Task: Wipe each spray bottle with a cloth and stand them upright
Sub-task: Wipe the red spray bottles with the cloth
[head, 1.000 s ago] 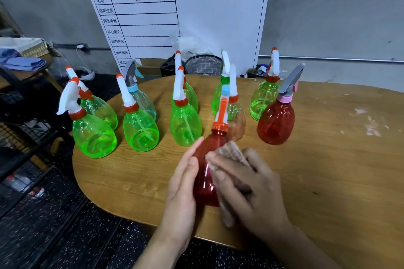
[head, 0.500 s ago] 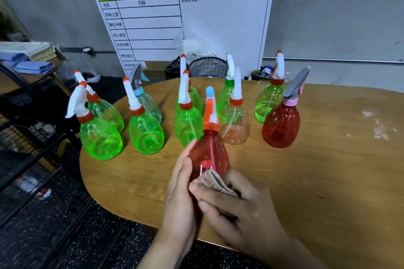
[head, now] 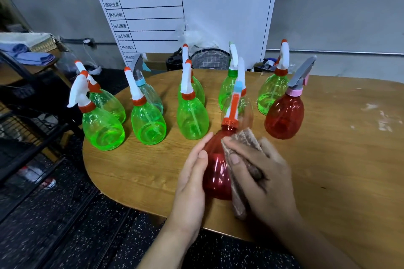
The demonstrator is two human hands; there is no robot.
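Observation:
A red spray bottle (head: 215, 172) with an orange-and-blue trigger head stands near the front edge of the wooden table (head: 328, 170). My left hand (head: 190, 183) holds its left side, thumb on the front. With my right hand (head: 266, 177) I press a brown cloth (head: 244, 137) against the bottle's right shoulder. Behind it, several green spray bottles (head: 148, 122) stand upright. With them are a second red bottle (head: 284, 116) with a grey trigger, a clear bottle (head: 247, 111) and a pale blue one (head: 153, 96).
A white schedule board (head: 185, 11) leans on the wall behind the table. A dark metal shelf (head: 26, 85) with folded blue cloths stands at the left. Bare wood lies to the right of the bottles; the table's rounded front edge is close to my hands.
My right hand and the cloth slid up from the bottle's lower body to its shoulder. My left hand kept hold of the bottle, which stayed at the front of the table.

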